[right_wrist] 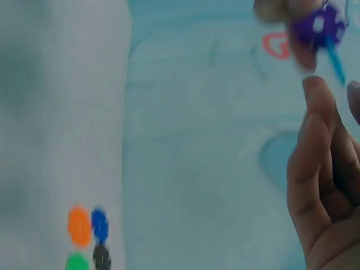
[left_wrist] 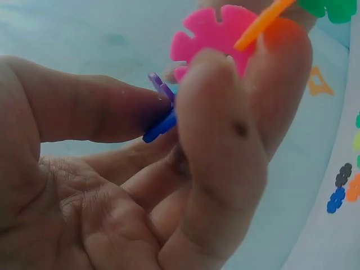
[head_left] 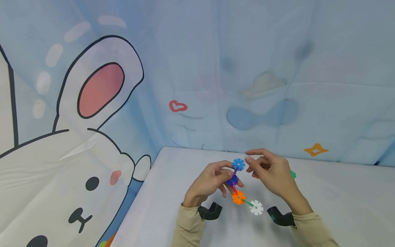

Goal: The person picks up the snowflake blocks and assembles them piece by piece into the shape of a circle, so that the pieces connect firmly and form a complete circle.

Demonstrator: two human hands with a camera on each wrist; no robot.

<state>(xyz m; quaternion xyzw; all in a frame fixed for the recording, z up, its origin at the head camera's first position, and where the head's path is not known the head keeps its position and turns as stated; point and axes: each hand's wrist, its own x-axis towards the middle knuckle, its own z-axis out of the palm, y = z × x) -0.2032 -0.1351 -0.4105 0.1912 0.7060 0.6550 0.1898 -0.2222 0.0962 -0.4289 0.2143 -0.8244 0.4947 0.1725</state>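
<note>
Backdrop, far left: a printed rabbit cloth, hung behind and beside the white table, we take it as a plain screen for the work. On the table's near left edge, small flat coloured discs lie together in the right wrist view; their count is cut by the frame. Left hand: we read it as pinching the snowflake-disc chain, thumb and fingers closed on the dark purple disc in the middle of the chain, a grip that would steady the piece from below while the top stays free. In the left wrist view the thumb presses a blue-purple disc edge against the forefinger, with a pink disc and an orange rod above; how those join is hidden behind the fingers. The chain hangs above the table's middle, between the two hands: light blue disc at the top, orange disc lower, then a green rod to a white disc at its near end; whether the white disc touches the table we cannot tell. Right hand: fingertips at the light blue disc, fingers bent, seemingly to seat or turn it; whether they pinch it or only touch it we cannot make out. A green piece shows past the right hand, mostly hidden. Both wrists carry dark camera mounts.
</note>
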